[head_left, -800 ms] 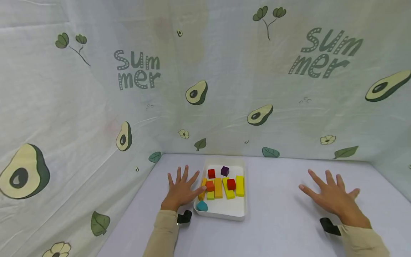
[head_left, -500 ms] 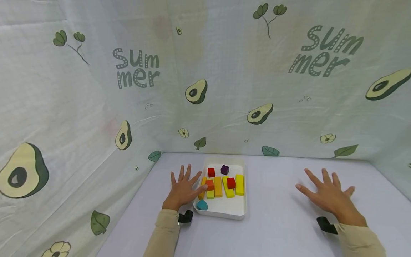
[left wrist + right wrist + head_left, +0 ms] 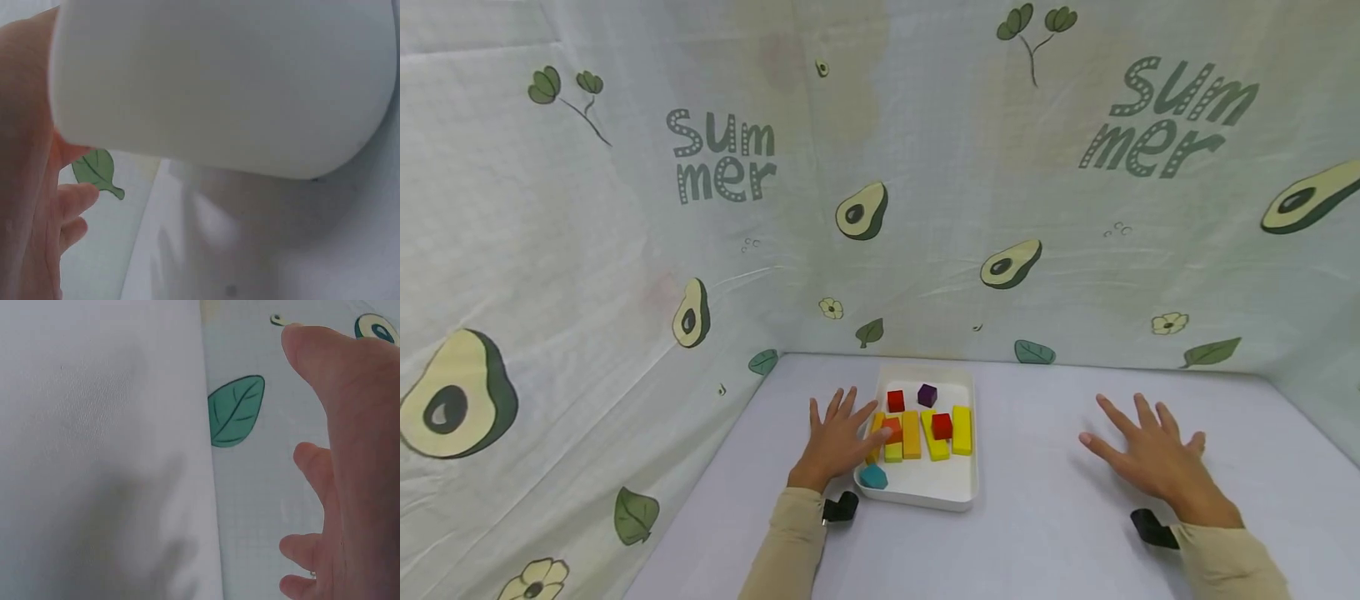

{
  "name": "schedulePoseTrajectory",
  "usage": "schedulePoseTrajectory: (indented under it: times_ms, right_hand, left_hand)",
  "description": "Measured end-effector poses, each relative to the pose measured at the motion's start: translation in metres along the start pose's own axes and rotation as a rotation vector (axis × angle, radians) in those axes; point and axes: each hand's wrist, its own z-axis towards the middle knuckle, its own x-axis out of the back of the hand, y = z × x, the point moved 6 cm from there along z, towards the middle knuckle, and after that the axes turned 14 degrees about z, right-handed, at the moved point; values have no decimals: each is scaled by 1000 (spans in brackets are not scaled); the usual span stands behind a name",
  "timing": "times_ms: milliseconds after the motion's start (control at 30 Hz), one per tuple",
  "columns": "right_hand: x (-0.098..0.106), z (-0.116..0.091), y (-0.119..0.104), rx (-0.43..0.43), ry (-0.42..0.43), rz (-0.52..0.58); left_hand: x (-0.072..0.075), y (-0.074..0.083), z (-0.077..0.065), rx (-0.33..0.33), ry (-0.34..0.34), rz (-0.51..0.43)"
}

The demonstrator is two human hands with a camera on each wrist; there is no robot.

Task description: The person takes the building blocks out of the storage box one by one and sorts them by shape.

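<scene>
My left hand [image 3: 835, 442] has its fingers spread at the left side of a white tray [image 3: 925, 493], its thumb reaching over the rim by an orange cube [image 3: 891, 429]. In the left wrist view the tray's outer wall [image 3: 219, 81] fills the top, beside the palm. Inside the tray lie a blue many-sided block [image 3: 873, 477], a yellow-green cube [image 3: 892, 452], a purple block [image 3: 927, 395], a red cube [image 3: 896, 401] and orange and yellow bars [image 3: 962, 430]. Another red cube [image 3: 942, 426] rests on one yellow bar. My right hand [image 3: 1157, 462], fingers spread and holding nothing, hovers above the table's right side.
The white table [image 3: 1030, 533] runs back to a hanging cloth [image 3: 925, 275] printed with avocados and leaves. The cloth also borders the left and right sides. A black strap device [image 3: 841, 507] sits at the left wrist, another [image 3: 1153, 529] at the right.
My right hand has drifted left across the table. The left hand has shifted slightly right, its thumb further over the tray. Tray and blocks keep their places.
</scene>
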Motion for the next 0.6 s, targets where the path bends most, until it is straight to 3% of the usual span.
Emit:
schedulePoseTrajectory:
  times_ms: [233,600]
  right_hand:
    - [-10,2,-9,56,-17,62]
    - [-21,5,-23,147,-13,95]
  left_hand:
    - [-3,-2,1,25,-26,-38]
    - [-4,-6,-2,-7,-42,-157]
